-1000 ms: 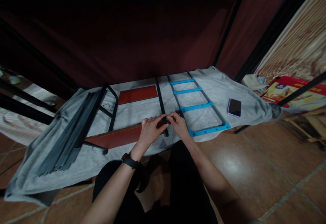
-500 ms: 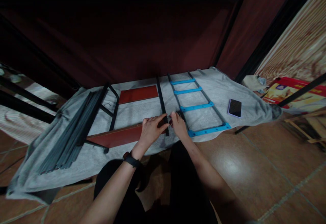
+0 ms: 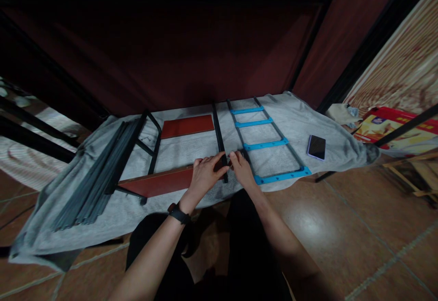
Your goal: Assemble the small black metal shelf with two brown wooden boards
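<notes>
My left hand (image 3: pixel 206 173) is closed at the near end of a black metal bar (image 3: pixel 218 129), its thumb and forefinger pinching the bar. That bar lies at the right end of a reddish-brown board (image 3: pixel 157 182) standing on its long edge; a black side frame (image 3: pixel 155 148) is at the board's left end. Just right of the bar, my right hand (image 3: pixel 241 169) pinches something small against it; the fingers hide most of it. A second reddish-brown board (image 3: pixel 187 126) lies flat farther back. Right of my hands is a ladder-like frame with blue crosspieces (image 3: pixel 266 144) and grey tubes.
A grey cloth (image 3: pixel 273 198) covers the low surface. Several grey tubes (image 3: pixel 99 173) lie bundled at left. A phone (image 3: pixel 316 147) rests at right. A dark red panel (image 3: pixel 191 54) rises behind; a red and yellow box (image 3: pixel 393 127) stands beyond the right end.
Both hands stay at the near end of the black bar, with only slight finger movement. The whole view has shifted a little.
</notes>
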`<state>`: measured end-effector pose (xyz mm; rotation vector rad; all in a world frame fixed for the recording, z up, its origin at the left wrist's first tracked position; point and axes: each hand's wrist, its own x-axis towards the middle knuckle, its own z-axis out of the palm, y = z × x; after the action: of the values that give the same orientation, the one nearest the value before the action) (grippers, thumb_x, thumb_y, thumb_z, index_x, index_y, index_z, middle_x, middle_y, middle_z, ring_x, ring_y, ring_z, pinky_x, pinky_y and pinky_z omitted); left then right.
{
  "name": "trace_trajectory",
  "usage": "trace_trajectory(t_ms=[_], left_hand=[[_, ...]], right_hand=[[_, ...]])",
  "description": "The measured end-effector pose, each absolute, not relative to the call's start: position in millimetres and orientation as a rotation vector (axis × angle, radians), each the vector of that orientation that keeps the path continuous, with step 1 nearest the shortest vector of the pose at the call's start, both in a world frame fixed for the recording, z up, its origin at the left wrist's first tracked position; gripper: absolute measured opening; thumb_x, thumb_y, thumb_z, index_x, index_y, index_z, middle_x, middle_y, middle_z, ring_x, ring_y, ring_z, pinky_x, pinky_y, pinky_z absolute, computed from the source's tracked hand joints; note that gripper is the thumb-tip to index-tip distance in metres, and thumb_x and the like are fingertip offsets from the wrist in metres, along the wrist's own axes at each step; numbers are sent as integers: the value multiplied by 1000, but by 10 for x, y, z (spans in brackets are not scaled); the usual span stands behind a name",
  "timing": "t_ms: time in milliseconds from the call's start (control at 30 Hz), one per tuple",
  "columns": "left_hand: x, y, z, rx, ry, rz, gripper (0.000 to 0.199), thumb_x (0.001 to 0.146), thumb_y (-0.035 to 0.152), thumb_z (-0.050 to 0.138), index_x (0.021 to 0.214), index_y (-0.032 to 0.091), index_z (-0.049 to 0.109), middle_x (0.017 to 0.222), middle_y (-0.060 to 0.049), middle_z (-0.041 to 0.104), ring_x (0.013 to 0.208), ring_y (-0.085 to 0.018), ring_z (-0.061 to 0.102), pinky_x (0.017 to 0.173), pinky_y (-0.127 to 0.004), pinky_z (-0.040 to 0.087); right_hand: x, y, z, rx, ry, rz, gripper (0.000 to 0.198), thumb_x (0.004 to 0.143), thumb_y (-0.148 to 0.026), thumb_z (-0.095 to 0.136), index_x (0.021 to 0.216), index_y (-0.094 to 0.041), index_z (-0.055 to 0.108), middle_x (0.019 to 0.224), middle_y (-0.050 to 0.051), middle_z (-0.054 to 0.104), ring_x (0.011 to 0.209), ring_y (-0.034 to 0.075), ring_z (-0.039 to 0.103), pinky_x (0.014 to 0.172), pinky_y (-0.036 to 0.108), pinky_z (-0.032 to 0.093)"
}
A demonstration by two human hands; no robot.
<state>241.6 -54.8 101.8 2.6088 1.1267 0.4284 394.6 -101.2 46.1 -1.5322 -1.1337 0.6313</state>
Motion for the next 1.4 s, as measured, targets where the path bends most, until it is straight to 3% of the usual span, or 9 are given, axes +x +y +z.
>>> trace_trajectory(t_ms=[167,333,533,733,900,1000,1133,1300,1400], left_hand=[[2417,-554,1031,2599,1130,437,51,92,50,55,139,31,51,121,-5,69,110,-25,62,95,-41,34],[2418,-559,1052,2579,1129,430,51,91,47,58,138,29,52,121,-5,70,110,-26,62,95,-41,35],[2412,-545,1016,2560,1103,462,49,92,48,57,138,31,51,124,-3,69,111,-24,62,96,-41,34],[2415,-528,999,2580,1113,456,51,91,49,58,139,32,51,121,-2,70,109,-24,62,95,-41,34],[2412,-517,971,2591,1114,460,51,92,51,56,140,34,50,124,-3,68,110,-24,62,96,-40,34],[2413,-522,976,2599,1116,453,52,92,53,55,141,34,49,122,-3,69,109,-24,62,96,-40,34],[2412,-534,999,2597,1128,441,52,92,52,55,140,33,49,121,-3,69,111,-24,61,95,-40,34],[2409,-546,1017,2593,1114,452,50,93,50,54,139,32,51,120,-3,70,109,-24,62,95,-40,35],[2412,-549,1015,2610,1132,445,51,92,50,55,139,31,51,117,-4,71,108,-25,62,93,-40,36]], right_hand=[[3956,-990,428,-1390,-1151,607,24,91,-46,49,85,-24,54,79,0,59,77,17,57,72,28,44],[3973,-993,495,-1586,-1248,541,38,95,-52,41,72,-24,51,66,-1,54,65,16,52,64,28,38],[3971,-973,445,-1439,-1123,644,29,93,-50,46,89,-24,57,82,1,63,78,18,59,71,28,44],[3963,-963,494,-1573,-1175,621,38,94,-53,44,71,-24,53,62,-1,54,63,17,54,64,30,41],[3987,-967,454,-1410,-1062,738,31,94,-49,43,88,-23,58,77,1,62,72,17,59,67,28,46],[3984,-954,452,-1384,-1157,686,23,91,-43,49,85,-23,57,78,-1,60,74,15,57,70,27,45],[3970,-981,501,-1551,-1212,605,34,94,-48,43,74,-23,55,67,-1,57,67,16,53,66,28,42],[3978,-1004,482,-1447,-1120,695,30,95,-48,40,90,-24,57,81,1,62,75,17,59,68,28,46],[3962,-974,481,-1434,-1243,615,21,93,-41,44,87,-24,55,79,0,59,77,17,57,70,28,44]])
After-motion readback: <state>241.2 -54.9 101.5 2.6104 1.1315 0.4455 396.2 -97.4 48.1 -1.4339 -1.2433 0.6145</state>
